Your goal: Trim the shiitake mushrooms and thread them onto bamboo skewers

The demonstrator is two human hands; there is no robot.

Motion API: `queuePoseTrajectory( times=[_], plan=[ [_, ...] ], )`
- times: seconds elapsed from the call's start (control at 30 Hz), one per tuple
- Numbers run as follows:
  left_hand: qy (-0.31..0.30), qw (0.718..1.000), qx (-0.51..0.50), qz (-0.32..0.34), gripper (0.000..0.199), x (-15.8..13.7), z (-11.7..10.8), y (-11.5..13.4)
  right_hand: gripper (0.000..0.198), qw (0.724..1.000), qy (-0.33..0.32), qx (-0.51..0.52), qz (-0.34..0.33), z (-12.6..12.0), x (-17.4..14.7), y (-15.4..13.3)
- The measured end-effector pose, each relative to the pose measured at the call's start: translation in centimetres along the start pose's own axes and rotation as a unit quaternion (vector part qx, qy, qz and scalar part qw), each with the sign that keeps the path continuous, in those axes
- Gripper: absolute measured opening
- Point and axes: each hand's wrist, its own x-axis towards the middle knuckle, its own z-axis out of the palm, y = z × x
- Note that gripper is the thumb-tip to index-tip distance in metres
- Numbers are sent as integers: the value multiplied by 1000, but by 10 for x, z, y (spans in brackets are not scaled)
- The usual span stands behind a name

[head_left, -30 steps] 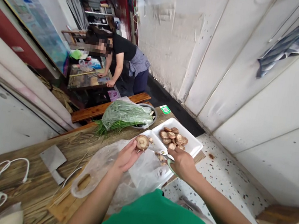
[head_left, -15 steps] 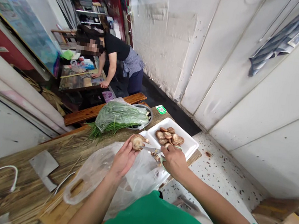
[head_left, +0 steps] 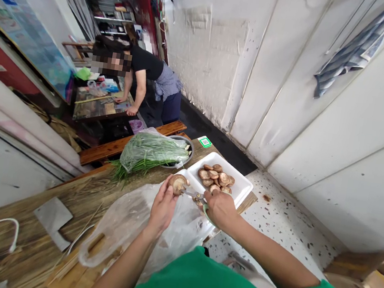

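Observation:
A brown mushroom [head_left: 178,184] with its pale underside showing is gripped in the fingers of my left hand [head_left: 163,205]. My right hand [head_left: 221,209] is closed around the handles of a pair of scissors [head_left: 199,195], whose blades reach left to the mushroom's stem area. Just beyond my right hand, a white tray [head_left: 245,186] holds several brown mushrooms [head_left: 218,175]. Another white tray lies partly hidden behind the mushroom and blades, with bits of stem near the scissors. Below both hands a clear plastic bag [head_left: 124,211] spreads over the wooden table.
Green stalks in a plastic bag [head_left: 155,150] rest on a grey bowl at the table's far side. A cleaver [head_left: 52,220] and a white cable [head_left: 14,233] lie on the left. A person [head_left: 148,72] in a black top leans over another table. Cardboard boxes [head_left: 365,285] stand at right.
The mushroom in my left hand has turned slightly and moved a little to the right. The scissor blades stay against it, and the whole view has shifted slightly.

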Motion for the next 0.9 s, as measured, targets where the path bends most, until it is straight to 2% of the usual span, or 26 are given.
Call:
queuePoseTrajectory(
  times=[0.23, 0.37, 0.43, 0.53, 0.67, 0.73, 0.9],
  plan=[
    [21, 995, -60, -75, 30, 3, -1, 0, 20, 1000, -21, -6, -21, 5, -2, 3],
    [67, 986, -55, -143, 19, 7, -6, -1, 22, 1000, -5, -24, 9, 2, -8, 7],
    [63, 983, -49, -164, 21, 8, -7, -1, 21, 1000, 6, -18, 23, 0, -12, 10],
    [29, 983, -79, -164, 34, 7, -6, 1, 26, 999, -11, 23, 33, -4, -17, 16],
    [20, 989, -90, -116, 44, 7, 1, 6, 29, 997, -16, 59, 50, -9, -24, 18],
    [20, 991, -88, -103, 40, 8, 4, 8, 28, 997, -7, 59, 59, -10, -26, 16],
    [11, 983, -121, -136, 19, 6, 12, 12, 27, 997, 39, 40, 57, -5, -29, 16]
  ],
)
